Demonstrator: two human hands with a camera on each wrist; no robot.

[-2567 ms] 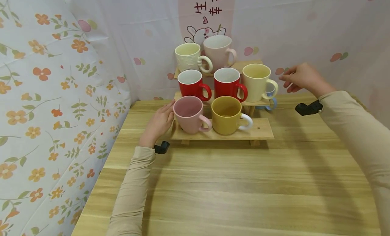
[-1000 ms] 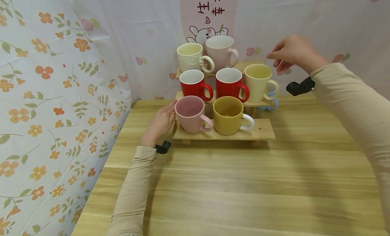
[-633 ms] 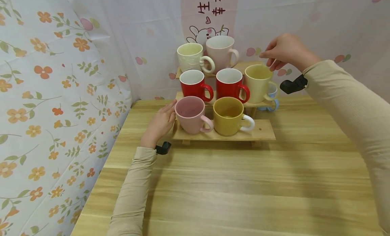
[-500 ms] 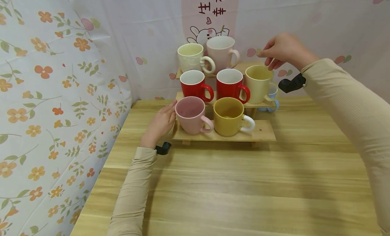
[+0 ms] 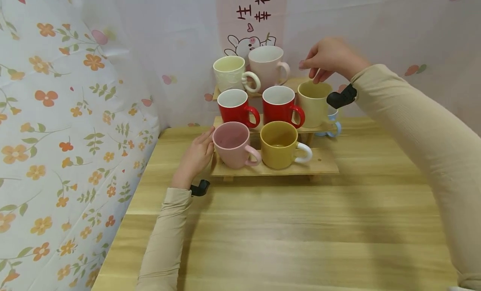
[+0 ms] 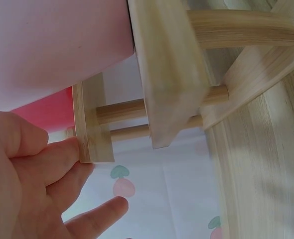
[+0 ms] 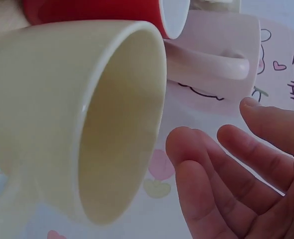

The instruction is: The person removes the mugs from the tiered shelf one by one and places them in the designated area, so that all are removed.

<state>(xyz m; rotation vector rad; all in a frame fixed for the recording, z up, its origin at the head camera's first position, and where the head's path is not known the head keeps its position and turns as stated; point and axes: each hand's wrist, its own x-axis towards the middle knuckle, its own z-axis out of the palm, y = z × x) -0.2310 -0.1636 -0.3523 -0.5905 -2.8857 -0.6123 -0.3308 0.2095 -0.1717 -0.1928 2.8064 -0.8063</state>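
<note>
Your left hand lies unclenched, nearly straight fingertips against the end of the middle shelf of the wooden stand, just beside the pink mug. Your right hand grips nothing: fingers loosely bent, thumb apart from them, near the rim of the cream mug but clear of it. That mug stands upright on the middle shelf, next to a red mug. Writing: the pink banner behind carries dark red characters — 生 and 幸 legible, the one above 幸 reads as 福, the fourth cut off by the top edge — over a small heart and a cartoon rabbit. You have the mustard mug on the bottom shelf, right of the pink one.
</note>
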